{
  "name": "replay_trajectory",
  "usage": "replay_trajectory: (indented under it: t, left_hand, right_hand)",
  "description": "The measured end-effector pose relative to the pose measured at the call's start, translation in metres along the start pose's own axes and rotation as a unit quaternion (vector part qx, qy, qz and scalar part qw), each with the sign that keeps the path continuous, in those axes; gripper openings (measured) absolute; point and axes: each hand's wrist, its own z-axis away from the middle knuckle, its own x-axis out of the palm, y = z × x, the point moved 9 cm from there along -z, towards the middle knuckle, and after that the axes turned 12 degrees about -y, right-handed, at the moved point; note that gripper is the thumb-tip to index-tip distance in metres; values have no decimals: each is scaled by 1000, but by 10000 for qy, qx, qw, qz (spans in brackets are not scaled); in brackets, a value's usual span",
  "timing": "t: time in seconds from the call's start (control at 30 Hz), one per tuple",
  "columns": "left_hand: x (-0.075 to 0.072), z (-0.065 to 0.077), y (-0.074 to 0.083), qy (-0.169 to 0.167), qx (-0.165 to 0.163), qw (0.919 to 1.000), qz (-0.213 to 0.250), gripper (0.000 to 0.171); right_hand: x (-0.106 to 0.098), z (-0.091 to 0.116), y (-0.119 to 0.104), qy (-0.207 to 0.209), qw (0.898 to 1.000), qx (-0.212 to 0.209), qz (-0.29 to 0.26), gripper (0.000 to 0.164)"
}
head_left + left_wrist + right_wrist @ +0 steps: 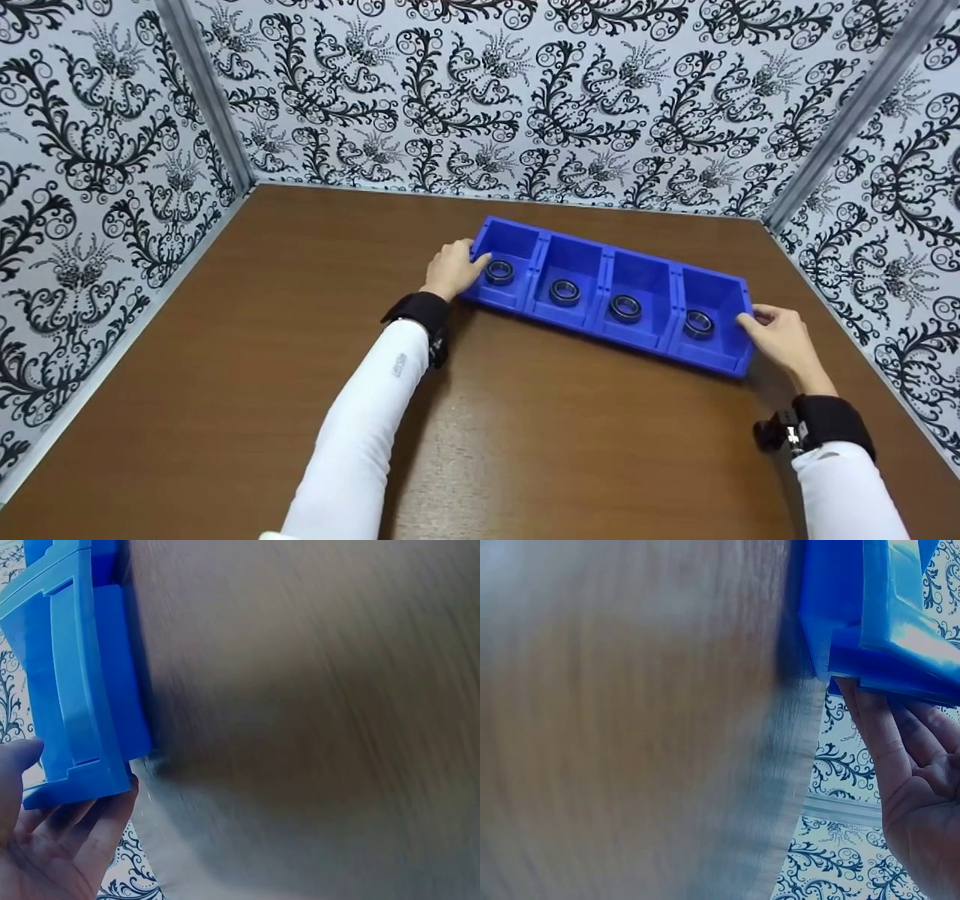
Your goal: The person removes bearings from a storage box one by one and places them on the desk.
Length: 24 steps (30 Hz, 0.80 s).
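Observation:
A blue divided tray spans the space between the two hands, slanting so that its right end is nearer the person. In each of its several compartments lies one ring-shaped ball bearing, such as the leftmost bearing and the rightmost bearing. My left hand grips the tray's left end, thumb over the rim; the left wrist view shows fingers under the tray's edge. At the other end, my right hand holds the end wall, its fingers beneath the rim. Whether the tray's underside touches the table is unclear.
The brown wooden table extends around the tray. Patterned black-and-white panels enclose it at the back and on both sides, with grey metal posts at the corners.

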Motion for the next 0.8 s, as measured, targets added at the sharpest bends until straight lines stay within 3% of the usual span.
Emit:
replay_trajectory:
  t: [0.8]
  left_hand:
    - [-4, 2, -12, 305, -336, 9989, 109, 34]
  right_hand:
    - [4, -2, -9, -195, 9998, -61, 49, 49]
